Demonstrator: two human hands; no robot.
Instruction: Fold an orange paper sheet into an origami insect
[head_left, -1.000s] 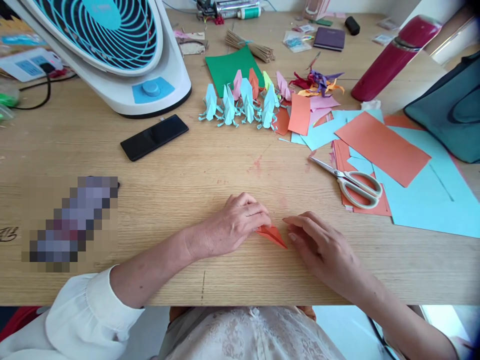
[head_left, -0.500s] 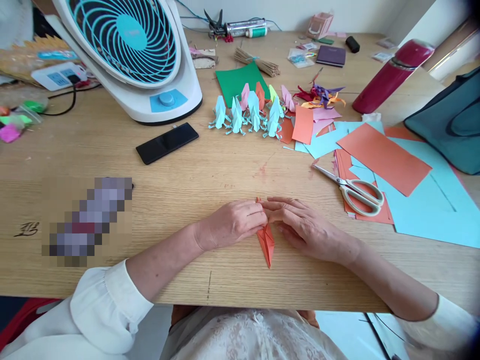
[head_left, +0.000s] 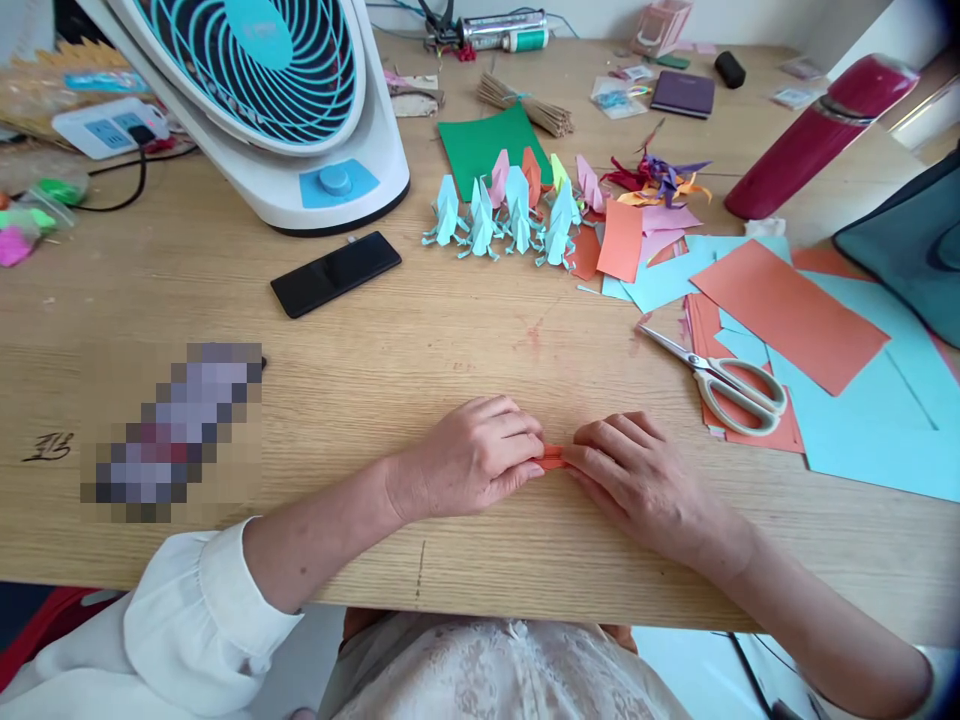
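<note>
Across a broad pale-wood desk (head_left: 337,380), flat light-blue and orange paper sheets (head_left: 791,315), unfolded. Farther back, standing multicoloured folded-paper figures (head_left: 517,210), seemingly finished. Near the front edge, pinched by left hand (head_left: 484,450) and right hand (head_left: 637,480), a slim orange folded-paper strip (head_left: 553,458), apparently part-made.

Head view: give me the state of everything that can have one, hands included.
Left hand, closed on one end of the orange paper.
Right hand, closed on the other end.
Orange paper, folded narrow, partly hidden.
Scissors, closed.
Phone, screen dark.
Red flask, capped.
Power strip, plug inserted.
Fan, cannot tell whether running.
</note>
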